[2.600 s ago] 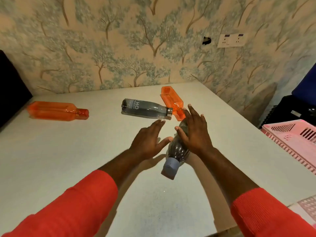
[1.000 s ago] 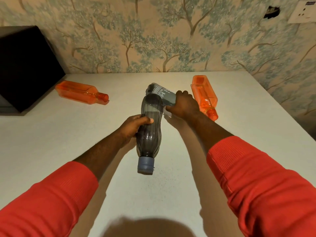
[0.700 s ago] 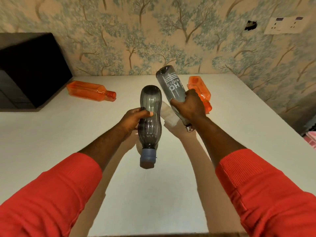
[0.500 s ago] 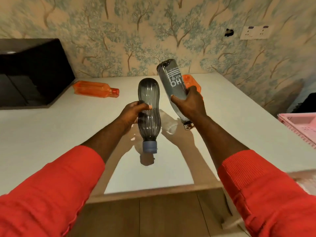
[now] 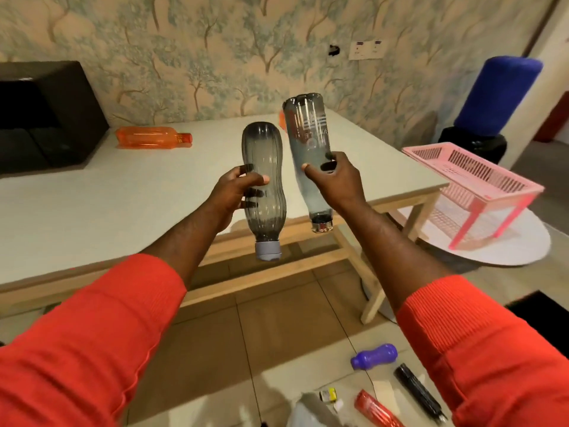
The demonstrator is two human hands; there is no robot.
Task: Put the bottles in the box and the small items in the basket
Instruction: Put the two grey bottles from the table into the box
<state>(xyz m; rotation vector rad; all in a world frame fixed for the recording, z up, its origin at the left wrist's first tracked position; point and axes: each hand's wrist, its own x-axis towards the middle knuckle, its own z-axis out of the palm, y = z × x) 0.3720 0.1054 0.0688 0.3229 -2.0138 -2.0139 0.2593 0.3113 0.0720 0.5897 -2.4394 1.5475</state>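
My left hand (image 5: 235, 192) grips a dark curvy bottle (image 5: 264, 167) with a grey cap, held cap down in front of the table. My right hand (image 5: 335, 180) grips a grey printed bottle (image 5: 308, 131) with a silver cap, also cap down and tilted. An orange bottle (image 5: 151, 137) lies on the white table (image 5: 123, 195) at the back left. A second orange bottle (image 5: 281, 117) is almost hidden behind the grey one. A pink basket (image 5: 480, 177) stands on a round white surface at the right.
A dark box-like block (image 5: 46, 115) sits at the table's left end. On the floor near my feet lie a purple bottle (image 5: 374, 356), a black tube (image 5: 418, 392), a red tube (image 5: 377, 409) and small items. A blue cylinder (image 5: 498, 94) stands behind the basket.
Both hands picked the two grey bottles off the table and raised them cap down. The view has pulled back from the table, showing the floor, the items on it and the whole basket.
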